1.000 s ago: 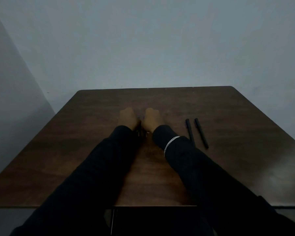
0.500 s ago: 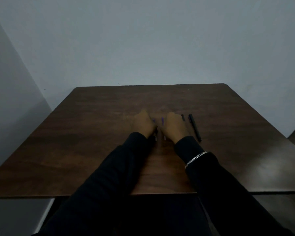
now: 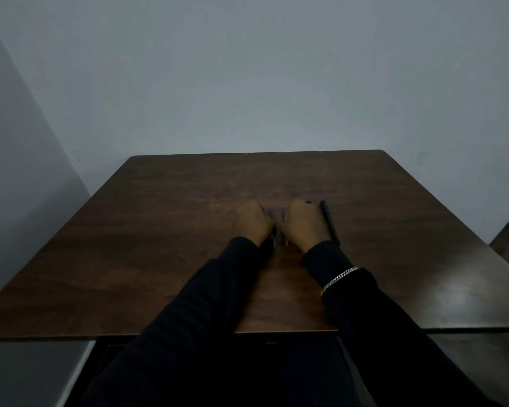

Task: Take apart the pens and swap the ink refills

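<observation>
My left hand (image 3: 253, 223) and my right hand (image 3: 304, 226) rest knuckles-up, side by side, mid-table, fingers curled under. Between them lie two thin ink refills, side by side, pointing away from me: the left refill (image 3: 272, 215) against my left hand, the right refill (image 3: 283, 214) beside my right hand. Both show blue at the far end and pale near ends. Whether either hand grips one is hidden. A black pen barrel (image 3: 329, 223) lies just right of my right hand. Only the tip of a second black barrel (image 3: 308, 202) shows above that hand.
The dark wooden table (image 3: 159, 245) stands against a grey wall, with another wall close on the left. Its near edge runs under my forearms. A silver bracelet (image 3: 338, 279) sits over my right sleeve. The room is dim.
Both hands have shifted right, next to the black barrels, and my right hand now covers one. The two blue refills now show between the hands. Little differs from half a second ago.
</observation>
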A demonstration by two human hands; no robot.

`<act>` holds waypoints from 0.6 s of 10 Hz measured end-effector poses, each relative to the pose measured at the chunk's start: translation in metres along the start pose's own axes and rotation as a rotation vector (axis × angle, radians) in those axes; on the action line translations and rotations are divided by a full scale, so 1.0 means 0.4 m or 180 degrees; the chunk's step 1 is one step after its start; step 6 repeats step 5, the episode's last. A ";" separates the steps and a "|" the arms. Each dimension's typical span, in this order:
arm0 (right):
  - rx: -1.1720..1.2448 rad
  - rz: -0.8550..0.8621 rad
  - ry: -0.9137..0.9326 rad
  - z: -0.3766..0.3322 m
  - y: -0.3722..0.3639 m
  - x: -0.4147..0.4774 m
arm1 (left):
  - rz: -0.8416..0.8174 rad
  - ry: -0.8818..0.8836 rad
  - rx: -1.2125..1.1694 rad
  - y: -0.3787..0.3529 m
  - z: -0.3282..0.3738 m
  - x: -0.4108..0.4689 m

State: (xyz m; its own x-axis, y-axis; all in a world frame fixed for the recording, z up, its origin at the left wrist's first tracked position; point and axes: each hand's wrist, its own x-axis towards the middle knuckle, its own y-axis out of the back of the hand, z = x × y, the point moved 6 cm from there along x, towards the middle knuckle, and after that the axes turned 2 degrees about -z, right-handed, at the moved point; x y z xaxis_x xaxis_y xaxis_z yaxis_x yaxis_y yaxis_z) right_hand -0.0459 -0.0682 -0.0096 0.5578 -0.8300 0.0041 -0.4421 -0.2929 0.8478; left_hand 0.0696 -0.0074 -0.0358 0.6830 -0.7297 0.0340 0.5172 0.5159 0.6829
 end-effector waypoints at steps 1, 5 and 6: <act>0.0044 -0.0014 -0.0006 0.001 -0.001 0.001 | -0.0063 0.0032 0.0044 0.002 -0.004 0.002; 0.0248 0.0226 0.0031 0.011 0.039 -0.016 | -0.0147 -0.0056 0.0025 0.037 -0.006 -0.033; 0.0248 0.0226 0.0031 0.011 0.039 -0.016 | -0.0147 -0.0056 0.0025 0.037 -0.006 -0.033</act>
